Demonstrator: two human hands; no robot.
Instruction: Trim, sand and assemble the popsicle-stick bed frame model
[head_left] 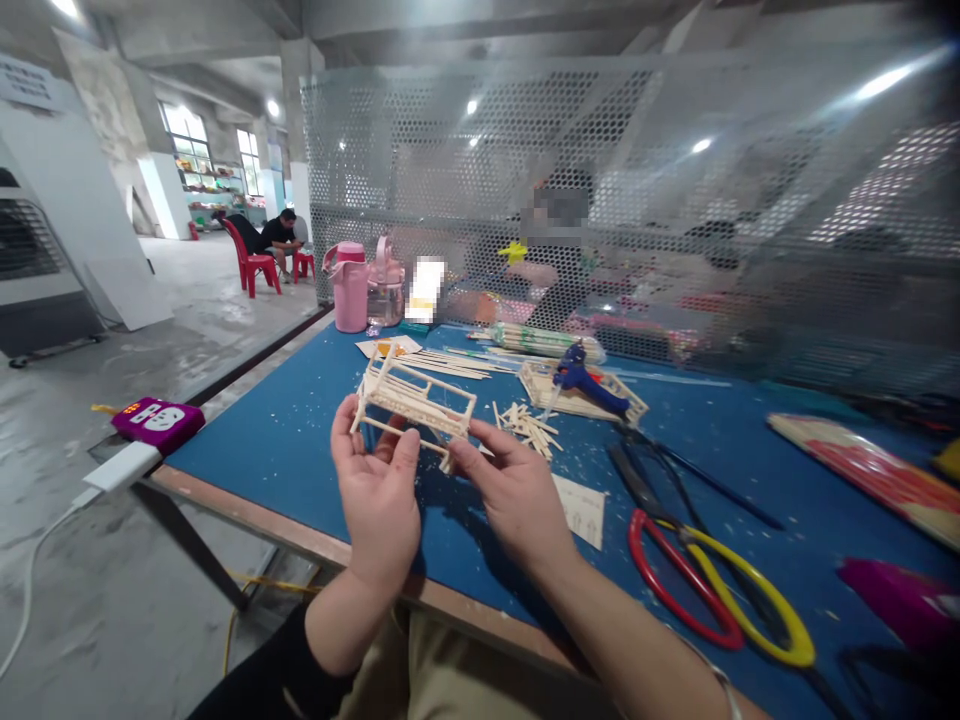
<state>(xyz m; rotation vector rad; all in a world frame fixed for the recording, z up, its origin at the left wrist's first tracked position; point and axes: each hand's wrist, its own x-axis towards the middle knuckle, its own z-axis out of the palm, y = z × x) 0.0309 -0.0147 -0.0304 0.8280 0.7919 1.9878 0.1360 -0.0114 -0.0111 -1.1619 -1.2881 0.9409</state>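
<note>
A small frame model made of thin wooden sticks [420, 405] is held up in both hands above the blue table. My left hand [379, 490] grips its left end and lower edge, thumb in front and fingers behind. With thumb and fingers, my right hand [514, 485] pinches the lower right corner. Just behind the right hand lies a pile of short cut sticks [531, 428]. A blue glue gun [589, 380] rests on a second wooden stick piece [551, 395] farther back. Scissors with red and yellow handles [694, 545] lie to the right of my right hand.
Long sticks [450, 362], a bag of sticks [544, 340] and a pink thermos [350, 290] stand or lie toward the back. A printed card [581, 510] is near the front. A perforated metal screen [450, 170] rises behind the table [277, 440]. A purple power strip [161, 425] sits at the left edge.
</note>
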